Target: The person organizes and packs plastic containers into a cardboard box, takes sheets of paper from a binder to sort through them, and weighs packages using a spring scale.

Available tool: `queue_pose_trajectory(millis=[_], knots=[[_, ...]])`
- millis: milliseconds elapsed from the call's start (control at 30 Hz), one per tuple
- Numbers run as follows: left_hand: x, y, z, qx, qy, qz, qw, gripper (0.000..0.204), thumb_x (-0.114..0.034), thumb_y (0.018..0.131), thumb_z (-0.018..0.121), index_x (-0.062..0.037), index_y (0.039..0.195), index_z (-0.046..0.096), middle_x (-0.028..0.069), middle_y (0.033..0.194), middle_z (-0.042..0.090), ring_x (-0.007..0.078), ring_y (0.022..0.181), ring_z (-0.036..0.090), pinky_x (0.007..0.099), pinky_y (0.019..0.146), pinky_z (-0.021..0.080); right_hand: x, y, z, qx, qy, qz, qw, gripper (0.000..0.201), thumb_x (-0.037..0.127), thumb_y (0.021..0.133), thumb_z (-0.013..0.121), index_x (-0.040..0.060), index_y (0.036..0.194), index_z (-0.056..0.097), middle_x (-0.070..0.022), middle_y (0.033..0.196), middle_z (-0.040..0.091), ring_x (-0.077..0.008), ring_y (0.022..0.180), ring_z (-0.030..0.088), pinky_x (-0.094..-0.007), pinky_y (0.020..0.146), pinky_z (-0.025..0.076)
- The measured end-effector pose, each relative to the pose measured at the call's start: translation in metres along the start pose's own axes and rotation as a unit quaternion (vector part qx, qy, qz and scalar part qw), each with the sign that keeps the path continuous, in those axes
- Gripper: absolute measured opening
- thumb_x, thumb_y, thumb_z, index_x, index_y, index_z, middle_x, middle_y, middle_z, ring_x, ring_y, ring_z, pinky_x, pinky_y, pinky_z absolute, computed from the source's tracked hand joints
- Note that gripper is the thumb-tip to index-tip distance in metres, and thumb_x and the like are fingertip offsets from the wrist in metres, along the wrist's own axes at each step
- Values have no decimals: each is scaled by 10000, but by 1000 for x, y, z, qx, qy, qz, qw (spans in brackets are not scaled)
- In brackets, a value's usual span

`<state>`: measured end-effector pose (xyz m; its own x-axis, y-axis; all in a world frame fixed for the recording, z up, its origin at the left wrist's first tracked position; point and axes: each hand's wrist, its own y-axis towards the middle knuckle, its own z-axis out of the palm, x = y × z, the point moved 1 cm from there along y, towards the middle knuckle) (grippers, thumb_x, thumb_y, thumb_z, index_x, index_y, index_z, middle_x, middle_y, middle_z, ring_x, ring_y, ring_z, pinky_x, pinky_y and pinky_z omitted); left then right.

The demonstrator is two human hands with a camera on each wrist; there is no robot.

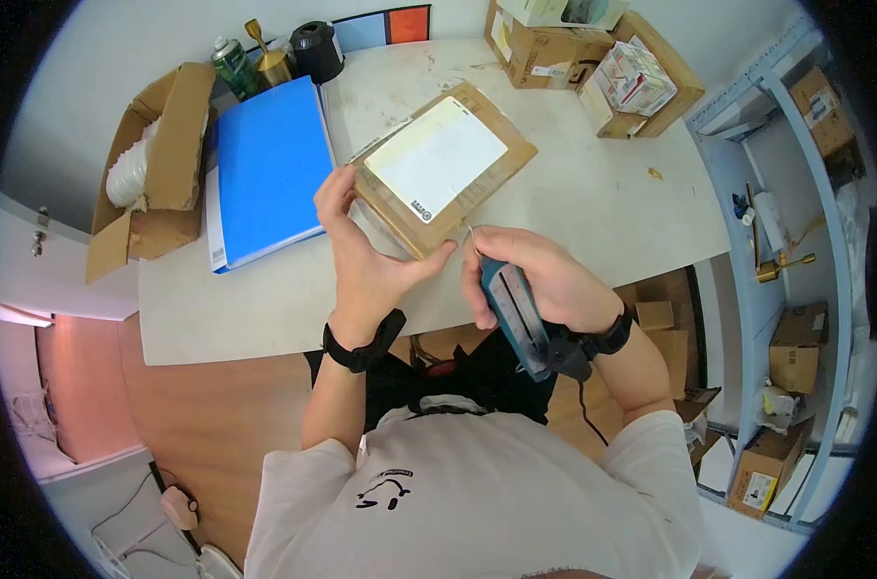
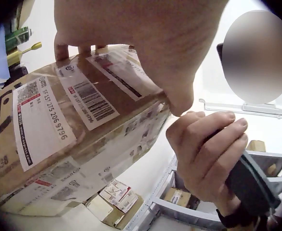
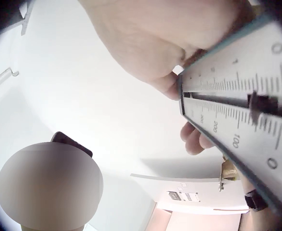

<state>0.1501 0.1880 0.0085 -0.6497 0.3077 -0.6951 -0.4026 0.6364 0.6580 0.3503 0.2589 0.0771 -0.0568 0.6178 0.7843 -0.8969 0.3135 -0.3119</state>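
A cardboard parcel [image 1: 448, 164] with a white label on top is tilted over the table; shipping labels cover its side in the left wrist view. My left hand [image 1: 369, 265] grips its near left corner, thumb along the near edge and fingers at the far side. In my right hand [image 1: 544, 275] is a blue spring scale [image 1: 517, 314] with a white graduated face. Its metal hook [image 1: 473, 236] points toward the parcel's near right edge. The pointer [image 3: 259, 103] stands close to the zero end in the right wrist view. Both hands are close together.
On the white table [image 1: 236, 323], a blue binder [image 1: 269, 169] lies left of the parcel. Beyond it stand an open carton [image 1: 173, 145], a green can [image 1: 234, 66], a brass object [image 1: 272, 66] and a black container [image 1: 317, 50]. Boxes [image 1: 554, 58] sit back right; a shelf [image 1: 762, 261] stands right.
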Motion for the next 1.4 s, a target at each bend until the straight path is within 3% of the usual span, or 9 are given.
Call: queue_pose_trajectory(millis=[67,167,233,400,633,733,867,1167,1400], knots=[[0,2,0,-11,1,-13,1000,1167,-314,565,963,-34,1455,261,167,1403,368,311,1310,411,449,1092,376,-3,-4,3,-26,3,2,1000,358,375,1057,480,28,1044,570,-146,874,669,-218,708,656,-337,696,559],[-1,6,1,-27,-12,-49,998,1158,-312,588,954,-17,1465,258,157,1412,367,296,1313,414,443,1097,377,-10,-14,-3,11,5,-14,1000,447,419,1059,501,15,1249,523,-144,987,674,-215,777,683,-349,747,577],[1,8,-2,-31,-26,-70,997,1158,-313,599,951,-10,1472,254,156,1414,366,294,1314,417,441,1099,377,-11,-22,-1,-28,-114,-40,992,494,394,1046,548,15,1350,461,-139,1039,664,-202,810,693,-332,746,576],[2,7,-2,7,-32,-73,997,1165,-352,648,915,-39,1518,206,169,1473,340,326,1384,379,498,1151,344,2,-39,11,-89,-97,-26,991,360,253,1053,507,10,1319,509,-74,804,614,-134,606,597,-256,568,484],[-1,9,0,-5,-53,-85,995,1176,-342,617,949,-1,1496,246,168,1442,352,306,1339,406,466,1137,346,2,-32,8,-72,-54,-26,996,433,373,1108,356,17,1275,537,-95,825,637,-165,628,631,-279,569,528],[1,8,-1,1,-51,-75,996,1175,-337,622,943,0,1502,242,170,1447,352,307,1350,397,468,1138,344,-2,-17,4,-53,10,-17,998,542,498,1103,293,35,1183,564,-118,876,677,-219,748,706,-319,685,589],[2,4,1,-11,-51,-79,996,1154,-311,629,932,2,1502,247,170,1450,351,306,1353,395,468,1134,351,-3,1,2,-56,2,-63,996,486,472,1097,373,28,1117,570,-123,878,682,-228,816,707,-352,751,592],[-1,5,3,-21,-35,-68,997,1125,-285,638,920,-11,1504,256,160,1443,359,305,1343,405,456,1124,362,-22,13,1,-60,17,-178,982,312,295,1103,420,16,1184,533,-152,1019,700,-221,899,700,-367,828,577],[-1,6,2,-7,-14,-72,997,1145,-312,663,911,-46,1530,212,165,1489,337,319,1386,388,490,1147,357,-10,19,6,-85,6,-148,985,316,310,1088,457,18,1060,576,-106,963,686,-193,830,683,-318,779,559]])
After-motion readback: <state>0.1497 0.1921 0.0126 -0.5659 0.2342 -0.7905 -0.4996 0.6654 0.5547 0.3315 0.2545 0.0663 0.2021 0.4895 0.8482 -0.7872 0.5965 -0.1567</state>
